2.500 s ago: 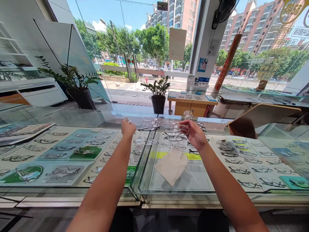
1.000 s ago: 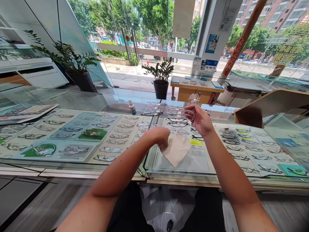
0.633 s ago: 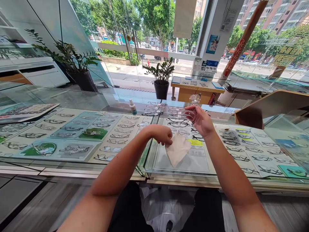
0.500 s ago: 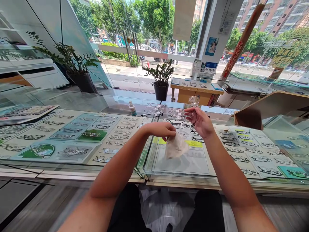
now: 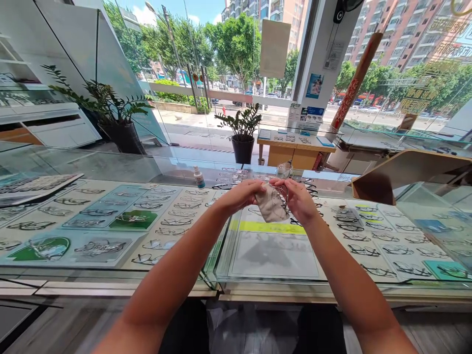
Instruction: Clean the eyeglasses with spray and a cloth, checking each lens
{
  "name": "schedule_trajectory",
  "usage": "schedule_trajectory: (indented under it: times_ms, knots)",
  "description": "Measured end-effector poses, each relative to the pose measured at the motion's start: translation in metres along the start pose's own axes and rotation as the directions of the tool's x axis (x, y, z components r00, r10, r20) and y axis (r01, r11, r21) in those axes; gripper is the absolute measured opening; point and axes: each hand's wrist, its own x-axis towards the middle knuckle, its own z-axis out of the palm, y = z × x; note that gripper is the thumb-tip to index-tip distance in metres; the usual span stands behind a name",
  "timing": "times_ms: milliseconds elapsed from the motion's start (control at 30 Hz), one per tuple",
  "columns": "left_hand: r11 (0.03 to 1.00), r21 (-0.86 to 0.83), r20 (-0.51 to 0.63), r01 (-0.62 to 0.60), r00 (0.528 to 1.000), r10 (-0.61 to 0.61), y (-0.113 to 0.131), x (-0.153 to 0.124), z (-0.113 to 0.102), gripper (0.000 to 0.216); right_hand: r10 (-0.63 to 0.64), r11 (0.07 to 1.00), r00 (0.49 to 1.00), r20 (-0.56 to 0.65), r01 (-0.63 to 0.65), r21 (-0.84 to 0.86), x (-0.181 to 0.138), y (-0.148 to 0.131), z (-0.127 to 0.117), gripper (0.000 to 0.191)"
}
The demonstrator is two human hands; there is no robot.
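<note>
My left hand (image 5: 248, 193) pinches a beige cleaning cloth (image 5: 272, 205), which hangs down over the glass counter. Close beside it, my right hand (image 5: 299, 198) grips a pair of eyeglasses (image 5: 284, 169) by the frame, one lens sticking up above the fingers. The cloth lies right at the lower lens; whether it presses on the glass I cannot make out. Both hands are raised above the display case (image 5: 275, 255), nearly meeting in the middle. A small white spray bottle (image 5: 198, 178) stands on the counter to the left of my hands.
Rows of eyeglass frames (image 5: 179, 213) lie inside the glass cases on both sides. A brown wooden stand (image 5: 401, 172) is at the right, a magazine (image 5: 37, 186) at the left. Behind the counter stand a potted plant (image 5: 242, 147) and a small display table (image 5: 297, 147).
My left hand has brought the cloth up and right to the eyeglasses. My right hand has come slightly left and lower relative to the counter. The view has tilted up a little.
</note>
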Motion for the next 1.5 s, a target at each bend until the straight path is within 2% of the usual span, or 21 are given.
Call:
schedule_trajectory:
  times_ms: [267,400,500,600,700,833,967,1100,1333,1500]
  knots:
    - [0.995,-0.092,0.049,0.044,0.998,-0.039,-0.007,0.008,-0.002,0.024,-0.005,0.997,1.0,0.006,0.005,-0.076,-0.002,0.004,0.003,0.025]
    - [0.998,-0.047,0.024,-0.044,0.999,0.046,-0.013,0.008,-0.001,0.023,-0.001,0.999,0.999,-0.034,0.0,-0.032,-0.002,0.004,0.007,0.028]
    - [0.989,-0.049,0.002,-0.14,0.99,0.141,-0.019,0.008,0.008,0.032,0.035,0.999,0.997,-0.065,-0.032,0.038,-0.002,0.004,0.01,0.031]
    - [0.98,-0.101,-0.054,-0.172,0.984,0.167,-0.025,0.009,0.017,0.042,0.07,0.992,0.994,-0.079,-0.061,0.109,-0.002,0.004,0.011,0.031]
    - [0.983,-0.108,-0.078,-0.146,0.987,0.138,-0.029,0.01,0.022,0.047,0.054,0.989,0.995,-0.079,-0.042,0.144,-0.002,0.005,0.01,0.029]
    - [0.996,0.005,-0.052,-0.092,0.994,0.092,-0.029,0.009,0.023,0.058,0.062,0.987,0.995,-0.079,-0.049,0.154,-0.003,0.006,0.009,0.03]
    - [0.996,0.048,0.004,-0.075,0.997,0.074,-0.027,0.007,0.023,0.056,0.089,0.988,0.991,-0.098,-0.076,0.136,-0.004,0.006,0.008,0.032]
    - [0.991,0.112,-0.008,-0.07,0.997,0.072,-0.029,0.006,0.022,0.055,0.074,0.99,0.991,-0.113,-0.059,0.13,-0.005,0.003,0.008,0.032]
    - [0.996,0.056,0.02,-0.066,0.998,0.065,-0.035,0.007,0.025,0.056,0.07,0.989,0.986,-0.15,-0.049,0.139,-0.005,0.002,0.008,0.032]
    - [0.992,0.098,0.036,-0.08,0.996,0.077,-0.03,0.005,0.024,0.056,0.091,0.984,0.989,-0.113,-0.072,0.16,-0.007,0.003,0.006,0.031]
